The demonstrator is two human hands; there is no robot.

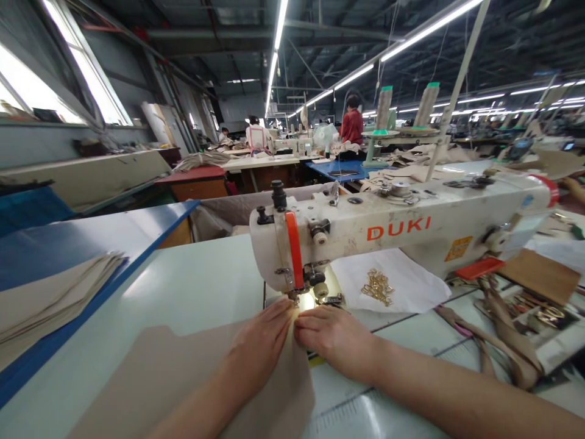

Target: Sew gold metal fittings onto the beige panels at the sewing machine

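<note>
A tan piece of material (pixel 173 378) lies on the pale green sewing table (pixel 196 280), its far edge under the presser foot (pixel 299 297) of a white DUKI sewing machine (pixel 402 231). My left hand (pixel 262 347) lies flat on the material with fingers stretched toward the needle. My right hand (pixel 333 338) rests beside it, fingers together and flat, fingertips pressing the material's edge just in front of the foot. Neither hand grips anything.
A stack of tan pieces (pixel 50 299) sits on the blue shelf at left. Gold metal rings (pixel 378 286) lie on a white sheet right of the needle. Tan straps (pixel 498 335) and hardware lie at right. Other people (pixel 351 125) work at far tables.
</note>
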